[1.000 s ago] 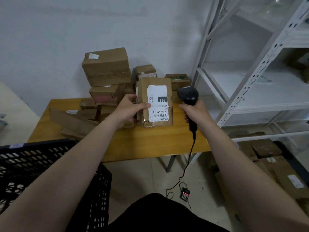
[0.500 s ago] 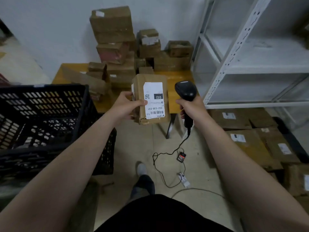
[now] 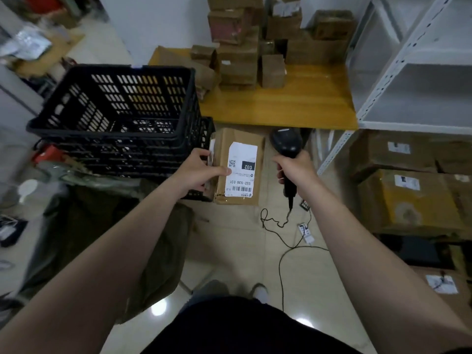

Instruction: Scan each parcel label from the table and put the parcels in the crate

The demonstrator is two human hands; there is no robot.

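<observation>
We hold the parcel [image 3: 238,167] label-up in our left hand [image 3: 198,172], gripped by its left edge so the barcode stays readable, just right of the black crate [image 3: 115,103]. Our right hand [image 3: 296,169] clasps the scanner [image 3: 287,144] beside it, ready to scan.

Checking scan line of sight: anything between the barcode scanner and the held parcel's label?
Nothing in the way. In the head view, only floor tile shows in the gap between the barcode scanner and the parcel, whose label faces the camera.
</observation>
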